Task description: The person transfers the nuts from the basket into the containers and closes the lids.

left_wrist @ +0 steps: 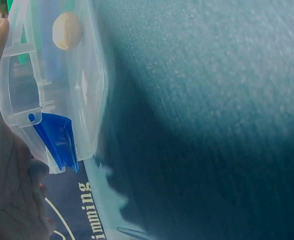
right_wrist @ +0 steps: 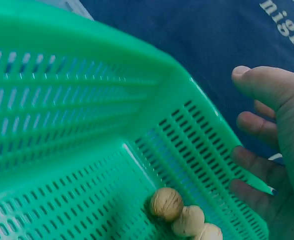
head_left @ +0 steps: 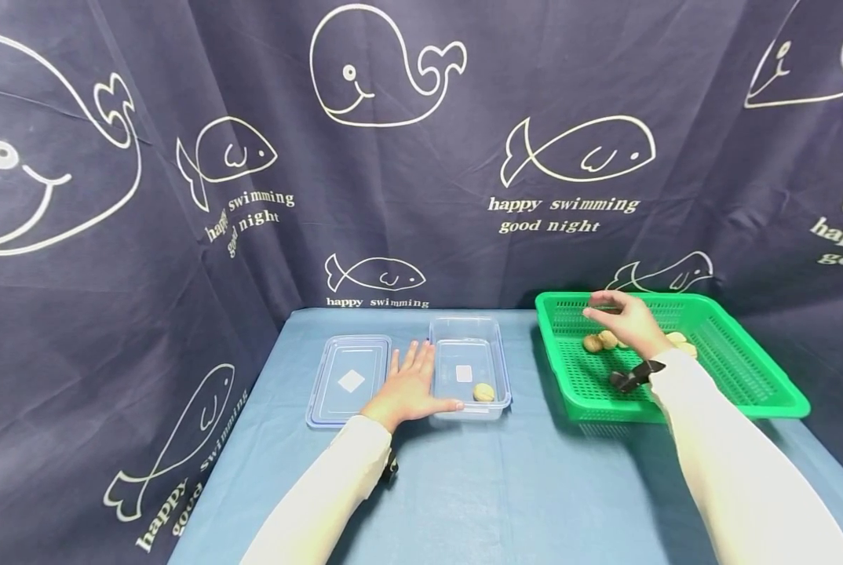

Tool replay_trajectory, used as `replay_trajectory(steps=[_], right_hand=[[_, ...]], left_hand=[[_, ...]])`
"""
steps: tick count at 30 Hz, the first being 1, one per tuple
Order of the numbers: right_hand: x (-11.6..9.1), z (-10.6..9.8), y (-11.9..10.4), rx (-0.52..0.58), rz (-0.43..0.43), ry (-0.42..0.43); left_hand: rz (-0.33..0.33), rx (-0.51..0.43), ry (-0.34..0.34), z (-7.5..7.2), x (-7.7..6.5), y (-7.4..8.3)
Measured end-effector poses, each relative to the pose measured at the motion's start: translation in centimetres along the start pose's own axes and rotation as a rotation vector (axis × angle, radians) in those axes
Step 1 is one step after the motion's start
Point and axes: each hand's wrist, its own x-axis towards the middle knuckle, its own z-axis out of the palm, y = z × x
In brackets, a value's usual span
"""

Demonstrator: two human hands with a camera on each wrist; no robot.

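A clear plastic container [head_left: 458, 355] with blue clips stands on the table, holding one walnut [head_left: 483, 392] near its front right corner. Along its left side lies my left hand [head_left: 409, 391], fingers spread and straight, thumb reaching to the front rim. The left wrist view shows a blue clip [left_wrist: 61, 140] hanging down beside that hand. My right hand [head_left: 632, 323] is raised over the green basket [head_left: 735, 357], its fingers loosely bent with nothing between them. Below it, several walnuts [right_wrist: 166, 204] lie on the basket floor by one wall; the forearm hides part of the basket.
Left of the container, a clear lid [head_left: 333, 396] with a blue edge lies flat on the blue tablecloth [head_left: 478, 486]. A dark curtain [head_left: 407, 196] with white fish drawings hangs right behind the table and along its sides.
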Motion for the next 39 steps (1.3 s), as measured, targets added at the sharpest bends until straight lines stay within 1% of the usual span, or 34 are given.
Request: replay_trajectory(steps=[3, 8, 13, 17, 21, 24, 27, 30, 33, 39], right_hand=[[-0.1, 0.0, 0.6, 0.007, 0.014, -0.022], [-0.2, 0.1, 1.8, 0.022, 0.046, -0.083], [-0.1, 0.0, 2.3, 0.036, 0.071, -0.153], [-0.1, -0.1, 2.8, -0.003, 0.101, -0.206], [0.0, -0.1, 3.5, -0.063, 0.123, -0.216], [0.1, -0.1, 3.7, -0.060, 0.134, -0.225], [0.1, -0.2, 3.7, -0.030, 0.141, -0.235], [0.1, -0.4, 3.8, -0.015, 0.142, -0.237], [0.1, -0.4, 4.3, -0.029, 0.145, -0.257], [1.0, 0.0, 6.2, -0.057, 0.128, -0.372]], left_hand=[[-0.004, 0.007, -0.001, -0.1, 0.0, -0.1], [-0.003, 0.030, -0.014, -0.1, 0.0, -0.1], [0.004, 0.004, -0.001, -0.2, -0.1, -0.1], [-0.001, 0.002, -0.006, -0.2, -0.1, -0.1], [-0.003, 0.005, -0.007, -0.1, -0.2, -0.1], [-0.009, 0.007, -0.004, 0.0, -0.2, -0.1], [-0.011, 0.015, 0.001, 0.1, -0.1, -0.1], [-0.006, 0.001, 0.000, 0.1, -0.2, 0.0], [-0.007, -0.005, -0.007, 0.1, -0.3, 0.1], [-0.007, 0.001, 0.000, -0.2, -0.4, 0.1]])
